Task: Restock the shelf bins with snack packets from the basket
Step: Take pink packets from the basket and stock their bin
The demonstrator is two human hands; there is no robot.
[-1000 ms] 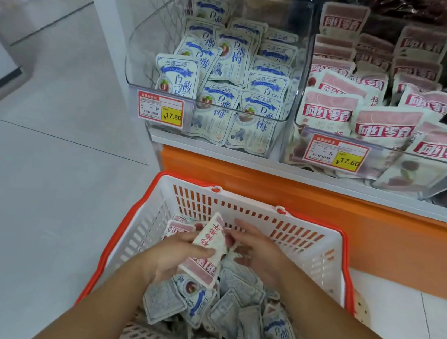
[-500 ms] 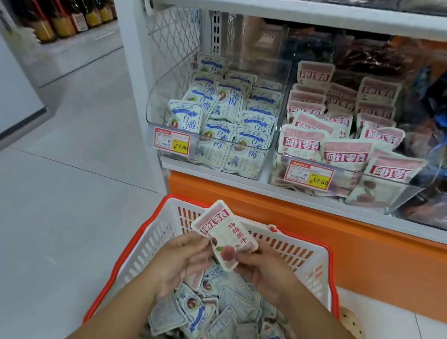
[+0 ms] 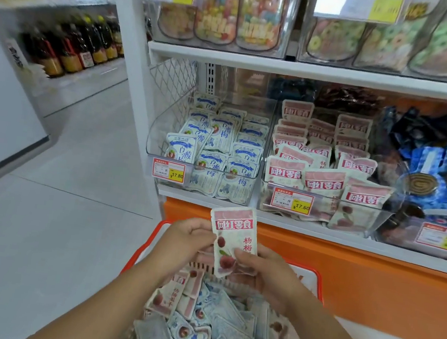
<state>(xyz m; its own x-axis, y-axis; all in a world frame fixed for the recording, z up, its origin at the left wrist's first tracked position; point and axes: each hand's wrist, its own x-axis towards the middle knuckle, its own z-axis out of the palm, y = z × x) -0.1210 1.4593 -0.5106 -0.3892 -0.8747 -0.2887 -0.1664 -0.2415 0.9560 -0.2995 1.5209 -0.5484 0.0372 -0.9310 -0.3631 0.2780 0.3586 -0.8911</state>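
Note:
A pink-and-white snack packet (image 3: 232, 234) stands upright above the red-rimmed basket (image 3: 317, 278). My left hand (image 3: 186, 238) pinches its left edge. My right hand (image 3: 262, 274) pinches its lower right part. The basket holds several blue-and-white and pink packets (image 3: 214, 319). Straight above, on the lowest shelf, a clear bin (image 3: 322, 210) holds matching pink packets. Left of it, another clear bin (image 3: 163, 121) holds blue-and-white packets.
A third bin (image 3: 435, 237) at the right holds blue-wrapped snacks. The upper shelf (image 3: 315, 69) carries bins of colourful candy bags. An orange base panel (image 3: 372, 285) runs under the shelf. Grey floor (image 3: 38, 230) lies to the left, with bottle shelves (image 3: 71, 44) beyond.
Both hands lifted the pink packet out of the basket and turned it upright, raising it toward the shelf. The view tilted upward, revealing the upper shelf.

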